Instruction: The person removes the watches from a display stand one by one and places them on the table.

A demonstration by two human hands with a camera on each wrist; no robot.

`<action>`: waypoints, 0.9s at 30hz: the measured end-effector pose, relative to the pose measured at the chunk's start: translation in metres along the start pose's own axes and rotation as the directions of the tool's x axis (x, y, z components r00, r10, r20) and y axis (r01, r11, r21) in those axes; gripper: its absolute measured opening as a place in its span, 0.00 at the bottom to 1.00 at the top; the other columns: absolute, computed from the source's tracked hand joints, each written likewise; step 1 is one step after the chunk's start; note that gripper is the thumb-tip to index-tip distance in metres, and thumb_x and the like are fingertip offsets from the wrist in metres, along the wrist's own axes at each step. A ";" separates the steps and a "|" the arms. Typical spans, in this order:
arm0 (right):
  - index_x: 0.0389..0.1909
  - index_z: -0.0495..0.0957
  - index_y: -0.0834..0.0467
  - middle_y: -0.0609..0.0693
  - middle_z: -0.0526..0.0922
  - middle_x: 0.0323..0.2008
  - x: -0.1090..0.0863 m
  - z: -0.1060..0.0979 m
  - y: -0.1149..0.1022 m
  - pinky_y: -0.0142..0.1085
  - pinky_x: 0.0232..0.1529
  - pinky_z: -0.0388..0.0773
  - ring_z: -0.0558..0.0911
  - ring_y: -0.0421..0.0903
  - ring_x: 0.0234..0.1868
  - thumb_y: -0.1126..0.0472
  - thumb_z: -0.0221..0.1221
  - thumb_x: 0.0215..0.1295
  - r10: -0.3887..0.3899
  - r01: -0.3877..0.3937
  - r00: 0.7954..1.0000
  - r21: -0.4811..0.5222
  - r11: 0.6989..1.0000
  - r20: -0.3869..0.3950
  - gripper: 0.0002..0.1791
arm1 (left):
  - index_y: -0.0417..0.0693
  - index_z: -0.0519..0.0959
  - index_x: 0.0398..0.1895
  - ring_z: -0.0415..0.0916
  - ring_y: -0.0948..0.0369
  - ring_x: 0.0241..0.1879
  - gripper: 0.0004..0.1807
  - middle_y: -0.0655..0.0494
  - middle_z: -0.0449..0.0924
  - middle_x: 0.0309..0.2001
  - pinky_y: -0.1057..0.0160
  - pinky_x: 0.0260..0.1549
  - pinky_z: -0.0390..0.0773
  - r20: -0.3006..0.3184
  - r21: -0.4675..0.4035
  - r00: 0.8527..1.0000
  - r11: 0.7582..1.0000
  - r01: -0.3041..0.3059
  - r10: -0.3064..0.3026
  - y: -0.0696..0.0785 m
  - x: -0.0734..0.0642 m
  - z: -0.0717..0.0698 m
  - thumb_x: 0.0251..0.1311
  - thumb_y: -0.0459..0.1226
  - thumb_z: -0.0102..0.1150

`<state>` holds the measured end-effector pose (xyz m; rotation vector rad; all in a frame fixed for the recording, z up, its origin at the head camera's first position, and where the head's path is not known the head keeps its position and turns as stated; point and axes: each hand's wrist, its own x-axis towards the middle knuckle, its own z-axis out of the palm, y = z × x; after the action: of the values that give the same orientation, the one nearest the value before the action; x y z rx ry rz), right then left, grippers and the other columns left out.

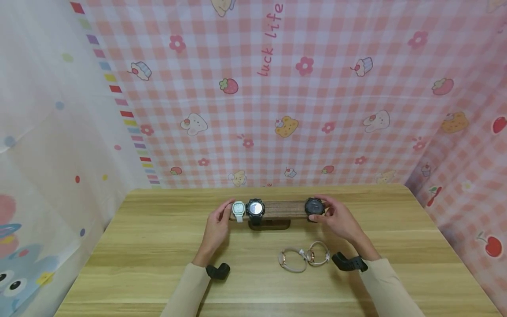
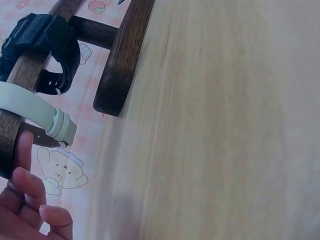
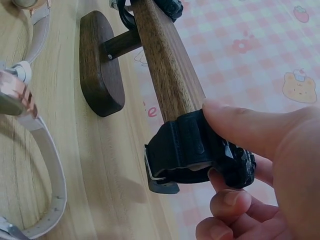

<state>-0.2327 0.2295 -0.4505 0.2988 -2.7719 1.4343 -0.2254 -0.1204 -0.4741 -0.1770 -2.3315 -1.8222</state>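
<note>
Right wrist: black watch (image 3: 187, 142) pinched in right hand (image 3: 295, 162).

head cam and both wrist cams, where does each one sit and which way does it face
Head: on the person's head, facing forward and down at the wooden watch stand; left hand, right hand and sleeves show.
Left wrist: on that wrist, facing the stand's left end, pale watch and table; the left hand's fingers show.
Right wrist: on that wrist, facing the black watch the right hand holds; its thumb and fingers show.
Shared: both wrist views show the stand's base.
</note>
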 end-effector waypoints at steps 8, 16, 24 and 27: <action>0.65 0.72 0.58 0.59 0.78 0.39 -0.003 -0.002 0.004 0.31 0.21 0.67 0.71 0.40 0.24 0.60 0.73 0.55 0.010 -0.010 0.999 0.017 1.000 -0.039 0.35 | 0.40 0.77 0.62 0.73 0.57 0.57 0.18 0.44 0.78 0.61 0.68 0.54 0.71 0.007 -0.008 1.000 1.000 0.002 -0.002 -0.001 0.000 0.000 0.76 0.36 0.47; 0.64 0.72 0.59 0.57 0.78 0.35 -0.008 -0.006 0.004 0.30 0.22 0.67 0.71 0.41 0.25 0.61 0.73 0.54 -0.003 0.003 0.998 0.001 1.000 -0.055 0.35 | 0.41 0.77 0.62 0.72 0.56 0.62 0.18 0.46 0.78 0.61 0.58 0.61 0.69 -0.003 0.008 1.000 1.000 -0.004 0.004 0.001 0.000 0.001 0.76 0.35 0.47; 0.64 0.71 0.60 0.55 0.78 0.33 -0.012 -0.011 0.001 0.30 0.20 0.67 0.71 0.40 0.23 0.62 0.73 0.54 -0.001 0.001 0.998 0.000 1.000 -0.055 0.36 | 0.40 0.77 0.62 0.72 0.56 0.62 0.18 0.45 0.78 0.62 0.57 0.61 0.70 0.003 0.027 1.000 1.000 -0.011 0.011 -0.002 0.001 0.000 0.76 0.36 0.47; 0.65 0.71 0.58 0.53 0.75 0.30 -0.014 -0.013 -0.002 0.30 0.20 0.66 0.69 0.39 0.22 0.62 0.73 0.54 0.000 -0.001 0.998 -0.013 1.000 -0.060 0.36 | 0.40 0.76 0.63 0.72 0.57 0.60 0.19 0.46 0.77 0.62 0.62 0.59 0.70 -0.006 0.022 1.000 1.000 -0.003 0.004 -0.016 0.006 0.002 0.76 0.37 0.46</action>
<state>-0.2196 0.2414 -0.4431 0.2499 -2.7330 1.4001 -0.2351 -0.1223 -0.4883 -0.1726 -2.3450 -1.7922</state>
